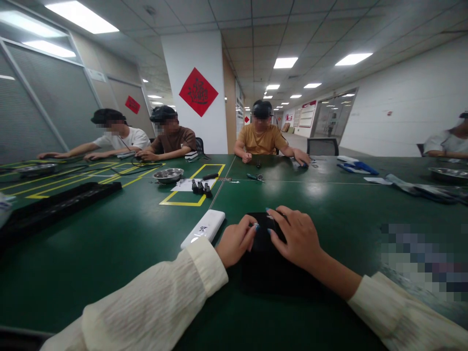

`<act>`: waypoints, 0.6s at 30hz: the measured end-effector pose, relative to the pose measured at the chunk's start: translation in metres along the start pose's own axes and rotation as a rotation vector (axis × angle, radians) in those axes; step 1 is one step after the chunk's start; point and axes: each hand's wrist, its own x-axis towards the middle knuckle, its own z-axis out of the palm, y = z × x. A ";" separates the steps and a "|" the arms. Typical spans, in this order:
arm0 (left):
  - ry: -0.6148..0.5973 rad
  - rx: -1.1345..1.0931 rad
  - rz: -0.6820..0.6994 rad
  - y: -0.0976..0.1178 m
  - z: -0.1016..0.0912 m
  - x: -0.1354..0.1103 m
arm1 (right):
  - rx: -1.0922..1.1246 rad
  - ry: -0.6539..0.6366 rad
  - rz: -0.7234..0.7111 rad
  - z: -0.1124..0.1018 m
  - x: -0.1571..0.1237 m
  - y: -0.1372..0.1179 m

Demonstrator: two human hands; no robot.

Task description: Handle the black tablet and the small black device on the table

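Observation:
A flat black piece, like a mat or pouch [281,280], lies on the green table in front of me. My left hand [236,241] is at its left edge, thumb and fingers drawn together; whatever they pinch is too small or hidden to name. Over the right part of the black piece rests my right hand [300,238], fingers bent but apart, fingertips touching its surface. A small pale spot shows beside the right fingertips, too blurred to identify. Just left of my left hand lies a white power bank-like block [204,228] with a handwritten number.
Ahead left are a metal bowl [168,175], several black cylindrical parts [202,188] and a dark-handled tool [210,177]. Pliers [255,177] lie farther ahead. A long black tray [62,202] stands left. Blue-white cloth or packaging [356,165] lies right. Several people sit around the table.

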 end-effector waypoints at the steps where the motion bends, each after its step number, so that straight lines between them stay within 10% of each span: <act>1: 0.016 -0.041 -0.028 -0.001 0.001 0.001 | 0.018 -0.042 0.036 0.001 0.001 0.001; 7: 0.103 -0.263 -0.151 -0.006 0.006 0.007 | 0.375 -0.143 0.245 0.005 0.000 0.005; 18: 0.391 -0.513 -0.238 -0.012 0.004 0.012 | 0.573 0.094 0.420 0.007 -0.005 0.034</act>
